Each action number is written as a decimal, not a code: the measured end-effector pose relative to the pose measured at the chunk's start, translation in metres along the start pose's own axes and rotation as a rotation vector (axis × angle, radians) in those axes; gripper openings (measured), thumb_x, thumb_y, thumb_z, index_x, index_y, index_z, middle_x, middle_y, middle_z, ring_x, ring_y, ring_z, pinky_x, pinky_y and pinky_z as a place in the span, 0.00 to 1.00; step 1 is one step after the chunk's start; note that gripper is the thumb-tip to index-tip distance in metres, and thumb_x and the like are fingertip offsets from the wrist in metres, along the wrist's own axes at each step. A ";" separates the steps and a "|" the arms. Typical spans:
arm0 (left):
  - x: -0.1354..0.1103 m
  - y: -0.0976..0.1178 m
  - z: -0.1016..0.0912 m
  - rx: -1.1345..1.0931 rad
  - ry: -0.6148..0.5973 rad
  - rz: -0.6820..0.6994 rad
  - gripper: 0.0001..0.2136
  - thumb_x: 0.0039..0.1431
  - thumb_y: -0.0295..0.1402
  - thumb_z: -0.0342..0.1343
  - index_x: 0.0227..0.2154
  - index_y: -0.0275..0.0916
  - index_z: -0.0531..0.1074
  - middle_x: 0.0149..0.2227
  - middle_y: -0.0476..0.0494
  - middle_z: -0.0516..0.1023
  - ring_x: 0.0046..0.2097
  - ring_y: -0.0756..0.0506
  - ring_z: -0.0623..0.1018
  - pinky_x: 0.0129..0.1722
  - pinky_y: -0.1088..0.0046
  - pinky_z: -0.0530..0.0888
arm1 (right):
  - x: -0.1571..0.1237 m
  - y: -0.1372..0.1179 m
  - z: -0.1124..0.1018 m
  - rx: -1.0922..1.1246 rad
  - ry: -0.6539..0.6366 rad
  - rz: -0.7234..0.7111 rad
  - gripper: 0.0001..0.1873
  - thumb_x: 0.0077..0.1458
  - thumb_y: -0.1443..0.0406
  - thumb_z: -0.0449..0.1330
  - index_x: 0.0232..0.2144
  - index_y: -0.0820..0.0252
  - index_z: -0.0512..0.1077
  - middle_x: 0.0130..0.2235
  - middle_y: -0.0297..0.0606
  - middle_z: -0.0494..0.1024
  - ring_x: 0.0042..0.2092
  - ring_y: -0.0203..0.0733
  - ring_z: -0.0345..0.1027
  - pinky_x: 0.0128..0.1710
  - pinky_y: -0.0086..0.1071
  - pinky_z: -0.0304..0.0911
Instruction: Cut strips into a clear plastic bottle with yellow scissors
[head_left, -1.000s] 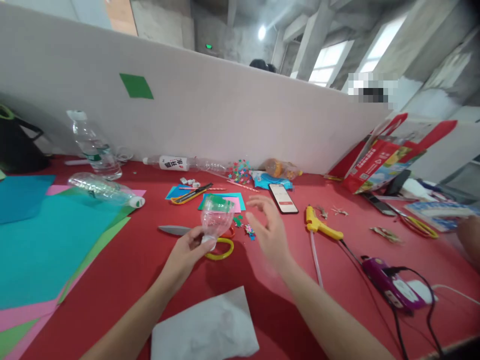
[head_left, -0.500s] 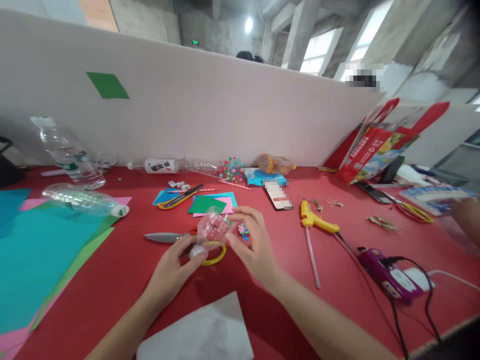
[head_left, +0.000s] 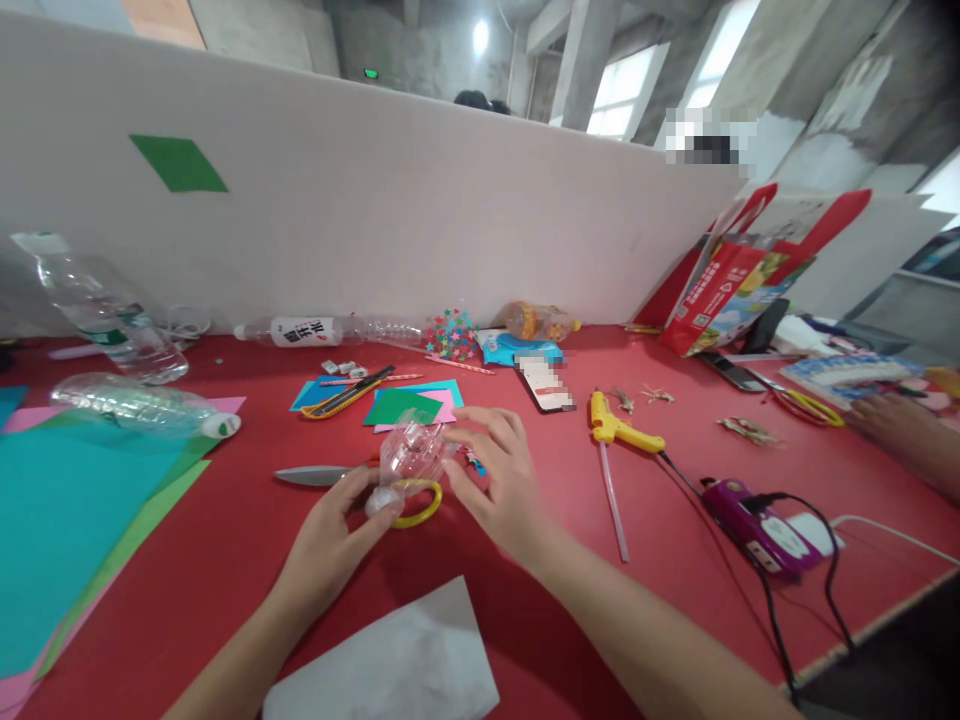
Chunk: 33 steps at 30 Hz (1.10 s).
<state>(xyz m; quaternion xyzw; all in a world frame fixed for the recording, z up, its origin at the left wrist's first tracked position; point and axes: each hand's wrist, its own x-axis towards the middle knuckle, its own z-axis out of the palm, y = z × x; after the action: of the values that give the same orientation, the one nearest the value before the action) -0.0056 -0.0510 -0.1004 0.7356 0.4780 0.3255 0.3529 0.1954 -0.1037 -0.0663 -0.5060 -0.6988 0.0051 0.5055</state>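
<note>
My left hand (head_left: 341, 525) has its fingers closed around the neck end of a clear plastic bottle top (head_left: 411, 455), by its whitish cap. The cut piece lies tilted, its wide end away from me. My right hand (head_left: 499, 485) curves its fingers and thumb about the right edge of the same piece; the exact contact is hard to make out. Under the plastic lie scissors with a yellow handle loop (head_left: 421, 508) and a grey blade (head_left: 311, 476), partly hidden. Small coloured stars (head_left: 474, 462) show behind my right fingers.
A yellow glue gun (head_left: 619, 428) and purple power strip (head_left: 757, 530) with cables lie right. Coloured paper (head_left: 97, 520) and plastic bottles (head_left: 135, 405) are left. A utility knife (head_left: 349, 394) lies beyond the scissors, grey-white sheet (head_left: 390, 660) in front. Another person's hand (head_left: 892, 425) is far right.
The view has shifted slightly, so everything sits further left. My hands keep about the same pose on the bottle top. The other person's hand at the right has come further into view.
</note>
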 end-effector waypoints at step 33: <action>-0.004 0.011 0.009 -0.208 -0.006 -0.116 0.18 0.51 0.45 0.58 0.40 0.37 0.73 0.41 0.41 0.78 0.43 0.40 0.76 0.44 0.65 0.70 | 0.008 -0.005 -0.005 0.515 0.007 0.389 0.05 0.55 0.71 0.60 0.29 0.56 0.71 0.33 0.33 0.73 0.35 0.39 0.67 0.35 0.32 0.64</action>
<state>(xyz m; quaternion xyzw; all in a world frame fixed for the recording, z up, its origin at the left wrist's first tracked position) 0.0059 -0.0595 -0.0967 0.6670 0.4824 0.3500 0.4470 0.1960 -0.1032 -0.0559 -0.4854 -0.5631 0.2767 0.6089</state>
